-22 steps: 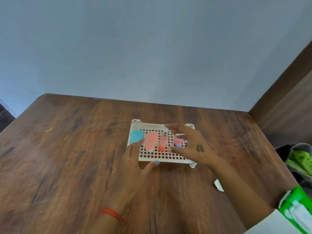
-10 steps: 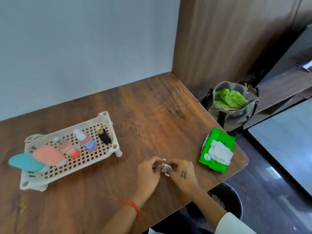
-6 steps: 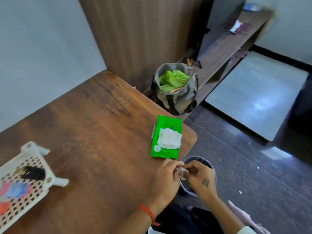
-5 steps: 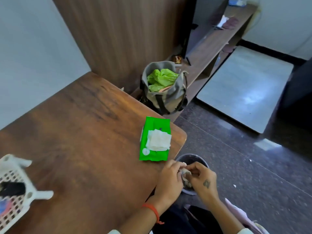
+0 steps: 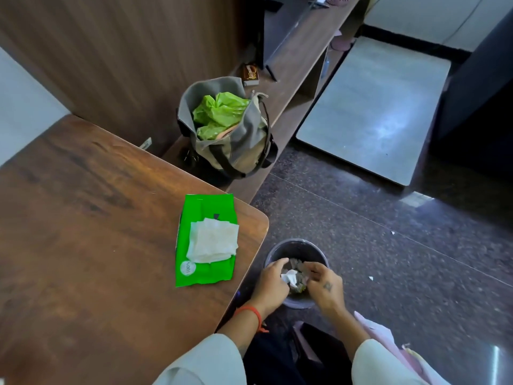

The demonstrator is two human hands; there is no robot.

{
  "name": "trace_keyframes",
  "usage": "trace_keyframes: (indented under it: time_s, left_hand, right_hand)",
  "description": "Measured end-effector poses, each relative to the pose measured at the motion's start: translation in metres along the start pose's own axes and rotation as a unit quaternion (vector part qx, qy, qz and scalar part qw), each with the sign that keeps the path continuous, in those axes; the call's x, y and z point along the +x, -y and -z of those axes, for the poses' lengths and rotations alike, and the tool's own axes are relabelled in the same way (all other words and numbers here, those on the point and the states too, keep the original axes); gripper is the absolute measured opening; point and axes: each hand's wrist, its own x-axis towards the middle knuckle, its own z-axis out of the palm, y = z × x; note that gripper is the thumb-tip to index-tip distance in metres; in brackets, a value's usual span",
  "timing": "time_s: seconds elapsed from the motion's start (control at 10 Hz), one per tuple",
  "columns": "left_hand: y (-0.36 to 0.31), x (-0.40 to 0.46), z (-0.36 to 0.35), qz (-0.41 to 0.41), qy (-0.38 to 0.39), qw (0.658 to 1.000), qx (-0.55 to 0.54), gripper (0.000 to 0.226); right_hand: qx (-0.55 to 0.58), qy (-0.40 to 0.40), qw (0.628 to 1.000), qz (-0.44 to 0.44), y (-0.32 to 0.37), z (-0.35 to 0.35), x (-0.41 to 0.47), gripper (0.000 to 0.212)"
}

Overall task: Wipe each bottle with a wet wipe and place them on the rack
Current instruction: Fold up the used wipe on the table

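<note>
Both of my hands hang over a small dark bin (image 5: 316, 252) on the floor, just off the table's right corner. My left hand (image 5: 270, 286) pinches a crumpled white used wipe (image 5: 289, 277) at its fingertips, above the rubbish in the bin. A short gap separates it from my right hand (image 5: 323, 286), whose fingers are loosely curled with nothing seen in them. A green wet-wipe pack (image 5: 205, 240) lies on the wooden table (image 5: 83, 232) with a white wipe (image 5: 213, 240) sticking out of its top. The rack and bottles are out of view.
A grey bag (image 5: 236, 151) with green plastic inside stands on a low wooden bench (image 5: 291, 79) beyond the table. Dark speckled floor and a pale mat (image 5: 374, 107) lie to the right. A wooden wall panel backs the table.
My view swung right, away from the rack, to the bin. Both hands carried the crumpled wipe off the table edge and over the bin, then parted slightly.
</note>
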Motion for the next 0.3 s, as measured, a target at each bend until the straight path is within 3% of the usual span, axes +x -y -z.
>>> trace_keyframes:
  time_s: [0.1,0.3]
  left_hand:
    - [0.004,-0.002,0.001,0.005,-0.008,1.000,-0.007,0.057]
    - [-0.013,-0.015,0.009,-0.065,-0.042,0.997,0.001,0.051]
  right_hand:
    - [0.008,-0.006,1.000,0.000,0.003,0.004,-0.001,0.042]
    - [-0.019,-0.047,0.996,0.072,0.028,0.020,-0.014,0.031]
